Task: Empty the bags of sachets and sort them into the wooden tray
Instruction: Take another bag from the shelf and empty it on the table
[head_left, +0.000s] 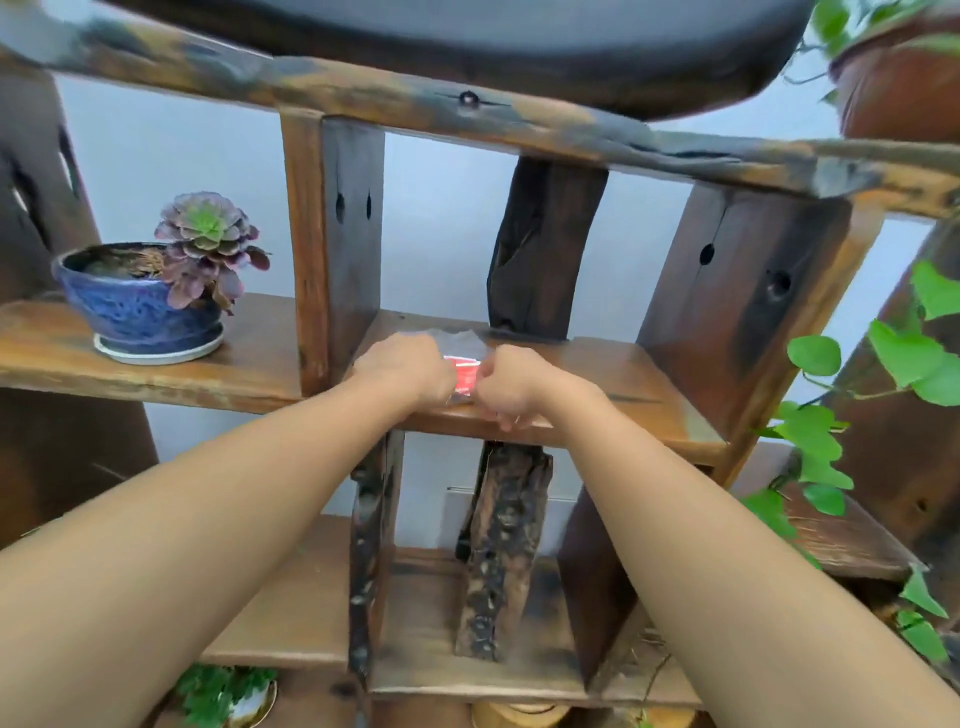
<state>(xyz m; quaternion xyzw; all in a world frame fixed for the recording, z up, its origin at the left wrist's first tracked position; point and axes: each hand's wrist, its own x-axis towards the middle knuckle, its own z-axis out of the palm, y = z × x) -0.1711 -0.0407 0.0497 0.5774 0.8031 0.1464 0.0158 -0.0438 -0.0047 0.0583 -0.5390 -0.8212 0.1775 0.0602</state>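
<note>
In front of you stands a shelf of dark, rough wood, with uneven boards and thick posts. Behind it you see a pale grey wall, evenly lit. On the left board sits a blue pot with a purple succulent. At your right, green vine leaves hang across the wood, and a brown pot is in the top corner. Low at left grows a fern.

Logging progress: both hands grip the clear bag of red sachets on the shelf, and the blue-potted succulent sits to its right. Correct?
No: the head view shows the succulent in the blue pot left of the clear bag. Otherwise right: left hand and right hand grip it on the shelf.
</note>
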